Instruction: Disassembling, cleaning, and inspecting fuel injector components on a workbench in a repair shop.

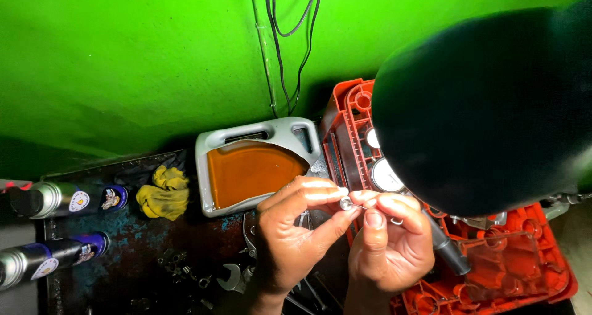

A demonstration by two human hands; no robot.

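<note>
2 hands pinch small metal part: left hand grip narrow, right hand grip closed.

1. A large dark blurred shape up and to the right of the hands hides much of the orange plastic case; what the shape is cannot be told.
2. The tiny silvery part, pinched between the fingertips of the left hand and right hand, is too small to identify.
3. Both wrists are cut off by the bottom edge.
4. Left of the hands, two spray cans run off the left edge.
5. The wrench below the left hand is partly covered by it.
6. Small bits scattered on the dark bench are too dim to name.
</note>
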